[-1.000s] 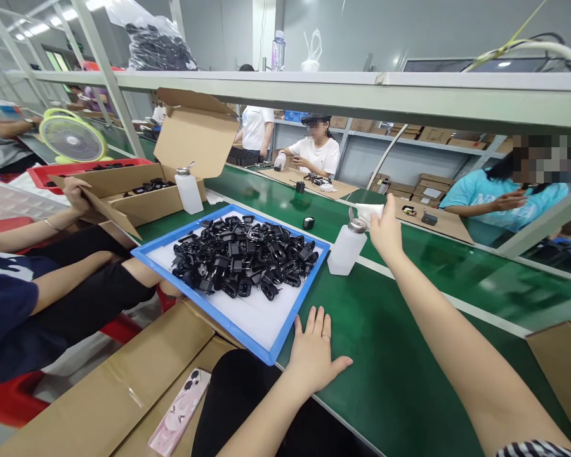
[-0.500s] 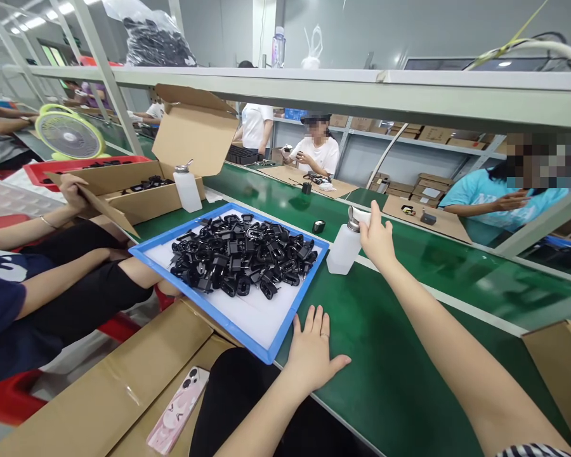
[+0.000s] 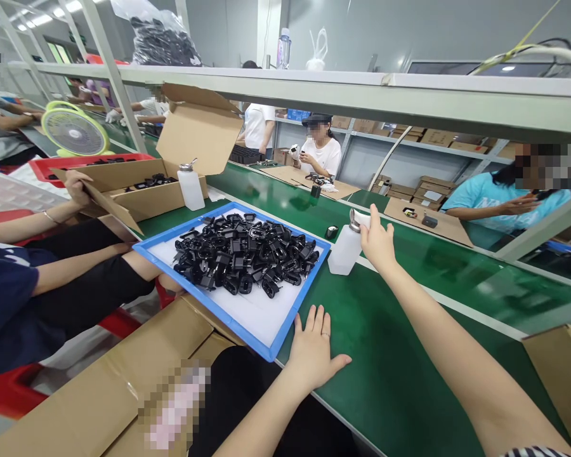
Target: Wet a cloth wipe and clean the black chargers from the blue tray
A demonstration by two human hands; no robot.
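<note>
My left hand (image 3: 314, 350) lies flat and open on the green belt (image 3: 390, 355), just right of the near corner of a blue tray (image 3: 228, 320). The tray holds a heap of several black plastic plugs (image 3: 245, 254). My right hand (image 3: 377, 240) reaches forward, its fingers closed on a white cloth (image 3: 361, 219) pressed on the metal top of a white dispenser bottle (image 3: 343, 249). The bottle stands upright on the belt by the tray's far right corner.
A second white bottle (image 3: 191, 185) stands beside an open cardboard box (image 3: 137, 190) at the left, where a neighbour's hand (image 3: 76, 185) rests. A small black part (image 3: 332, 231) lies on the belt. A cardboard box (image 3: 559, 374) sits at the right. Other people work across the line.
My right hand has come down with the white cloth onto the bottle's top. The small black part has travelled right along the belt. My left hand has stayed put.
</note>
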